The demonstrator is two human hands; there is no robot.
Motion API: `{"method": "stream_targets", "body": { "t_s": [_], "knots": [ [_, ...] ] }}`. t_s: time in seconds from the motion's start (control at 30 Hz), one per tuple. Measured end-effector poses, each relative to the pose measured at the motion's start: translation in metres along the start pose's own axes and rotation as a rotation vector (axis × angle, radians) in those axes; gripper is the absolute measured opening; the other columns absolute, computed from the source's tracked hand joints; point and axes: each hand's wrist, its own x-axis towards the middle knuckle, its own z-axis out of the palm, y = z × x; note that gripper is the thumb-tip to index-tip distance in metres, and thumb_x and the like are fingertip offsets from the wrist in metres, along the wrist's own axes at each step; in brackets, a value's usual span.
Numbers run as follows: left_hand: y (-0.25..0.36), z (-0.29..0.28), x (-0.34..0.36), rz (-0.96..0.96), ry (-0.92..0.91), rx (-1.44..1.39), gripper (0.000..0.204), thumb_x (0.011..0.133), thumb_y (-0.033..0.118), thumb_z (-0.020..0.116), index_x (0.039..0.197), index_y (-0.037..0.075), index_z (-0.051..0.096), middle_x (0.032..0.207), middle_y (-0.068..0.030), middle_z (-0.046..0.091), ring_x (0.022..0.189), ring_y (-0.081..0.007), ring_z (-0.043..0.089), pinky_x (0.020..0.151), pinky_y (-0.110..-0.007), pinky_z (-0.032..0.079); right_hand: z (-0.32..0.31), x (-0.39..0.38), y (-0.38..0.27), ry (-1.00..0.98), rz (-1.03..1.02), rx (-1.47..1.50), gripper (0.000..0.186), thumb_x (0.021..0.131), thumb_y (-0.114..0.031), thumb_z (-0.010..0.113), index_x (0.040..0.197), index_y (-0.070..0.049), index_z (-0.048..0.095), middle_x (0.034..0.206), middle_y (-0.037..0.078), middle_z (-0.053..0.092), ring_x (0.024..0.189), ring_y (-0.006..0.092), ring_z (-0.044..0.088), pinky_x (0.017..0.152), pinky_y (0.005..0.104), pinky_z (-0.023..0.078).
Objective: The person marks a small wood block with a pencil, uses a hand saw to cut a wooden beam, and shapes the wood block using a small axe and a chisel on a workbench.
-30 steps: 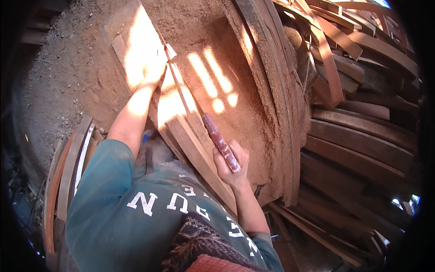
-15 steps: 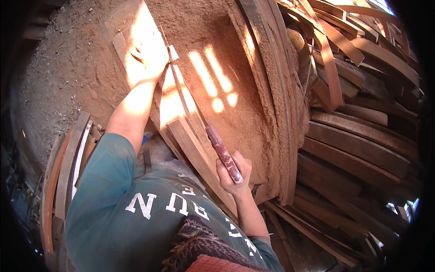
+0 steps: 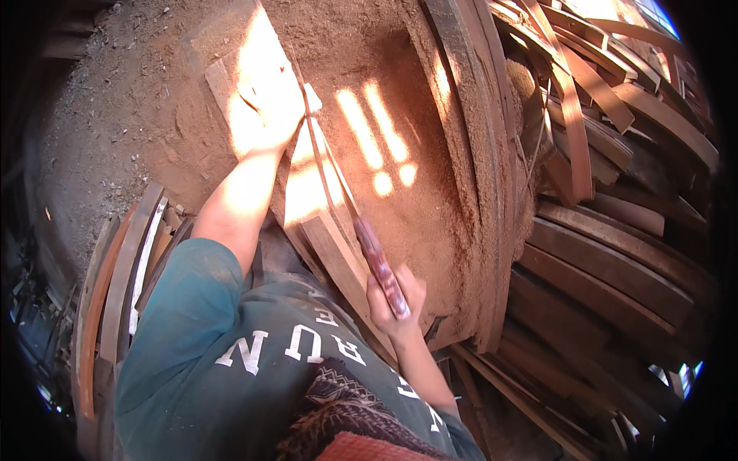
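Note:
Sunlight bleaches my left hand [image 3: 270, 104], which is bent at the upper end of a pale wooden board [image 3: 219, 81], beside a small block [image 3: 312, 97]; what its curled fingers hold is unclear. Lower right, my right hand [image 3: 396, 303] grips a saw-like tool by its mottled reddish-brown handle [image 3: 378, 261]. The long, narrow blade [image 3: 333, 169] runs from that handle up toward my left hand, along the sunlit wood. A length of timber [image 3: 334, 257] lies under and left of the tool, close to my body.
Long sawdust-covered timbers [image 3: 477, 154] curve along the right of the sawdust-strewn work area [image 3: 400, 215]. Beyond them is a heap of curved planks [image 3: 607, 261]. More strips of wood [image 3: 115, 284] stand at my left, and rough, dusty ground [image 3: 115, 115] spreads at upper left.
My right hand has drawn the tool back toward my body, lower in the picture. My left hand stays at the board's upper end. The whole view has shifted slightly.

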Motion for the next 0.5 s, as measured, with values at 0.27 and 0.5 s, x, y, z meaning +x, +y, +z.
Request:
{"method": "stream_targets", "body": {
  "t_s": [0.27,0.5],
  "knots": [
    [-0.008,0.001,0.000,-0.013,0.015,0.004,0.049,0.109,0.038,0.044,0.143,0.006,0.060,0.141,-0.0212,0.062,0.129,-0.0359,0.060,0.111,-0.049,0.046,0.007,0.010,0.003,-0.003,-0.032,-0.022,0.007,0.083,0.000,0.074,0.085,-0.002,0.067,0.067,0.011,0.054,0.051,0.0237,0.059,0.051,0.0343,0.044],
    [-0.001,0.001,0.011,-0.006,0.010,-0.011,0.049,0.109,0.037,0.044,0.143,0.006,0.060,0.141,-0.0212,0.063,0.129,-0.0357,0.060,0.111,-0.049,0.046,0.038,0.059,0.015,-0.012,-0.025,0.008,0.007,0.084,-0.003,0.072,0.085,-0.002,0.065,0.066,0.014,0.058,0.054,0.0252,0.062,0.053,0.0356,0.048]
  ]
}}
